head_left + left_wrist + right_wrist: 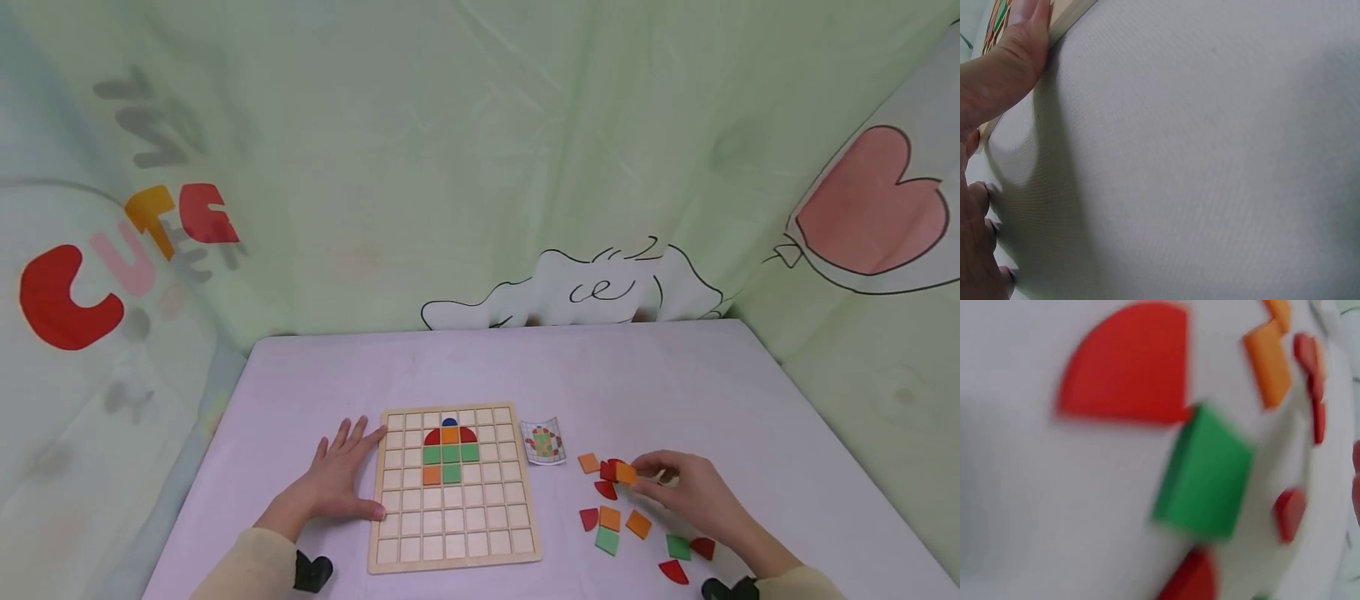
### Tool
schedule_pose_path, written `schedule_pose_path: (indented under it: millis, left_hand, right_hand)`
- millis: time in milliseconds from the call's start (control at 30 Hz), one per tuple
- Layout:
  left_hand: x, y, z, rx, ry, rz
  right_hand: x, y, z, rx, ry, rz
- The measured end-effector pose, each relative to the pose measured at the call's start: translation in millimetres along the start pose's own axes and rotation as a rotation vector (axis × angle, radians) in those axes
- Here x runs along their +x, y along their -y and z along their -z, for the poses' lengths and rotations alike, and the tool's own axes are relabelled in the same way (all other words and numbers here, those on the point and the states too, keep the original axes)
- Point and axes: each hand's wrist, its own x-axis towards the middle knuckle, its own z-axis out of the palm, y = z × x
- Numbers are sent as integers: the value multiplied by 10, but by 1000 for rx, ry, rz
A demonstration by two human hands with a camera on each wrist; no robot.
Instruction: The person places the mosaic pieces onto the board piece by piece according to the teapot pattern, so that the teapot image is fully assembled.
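A wooden grid board (453,562) lies on the table, with blue, red, orange and green tiles set in its upper middle cells. At its left edge my left hand (341,479) rests with fingers spread, the thumb (1019,53) and index fingertip touching the frame. To the right of the board, my right hand (690,487) pinches an orange square tile (626,473) between thumb and index finger, just over some red tiles (606,471). In the right wrist view, that hand is mostly out of frame; a green square tile (1207,475) and a red quarter-circle tile (1132,365) lie below it, blurred.
A small pattern card (543,442) lies against the board's right side. Loose tiles are scattered further right: an orange square (639,524), a green square (607,542), a red quarter-circle (673,572) and several others. Cloth walls (390,208) stand behind and beside the table.
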Motion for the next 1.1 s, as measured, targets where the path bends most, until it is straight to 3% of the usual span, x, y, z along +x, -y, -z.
schedule_pose_path:
  millis: [233, 533, 767, 1100]
  left_hand:
    - [2, 2, -9, -4, -2, 0]
    - [-4, -13, 0, -11, -1, 2]
    - [8, -7, -16, -18, -1, 14]
    - [29, 8, -26, -18, -6, 8]
  right_hand:
    - [76, 341, -84, 97, 44, 67]
    - [249, 767, -373, 186, 92, 165]
    - [396, 1100, -642, 151, 137, 235]
    - [473, 1449, -967, 61, 209, 245]
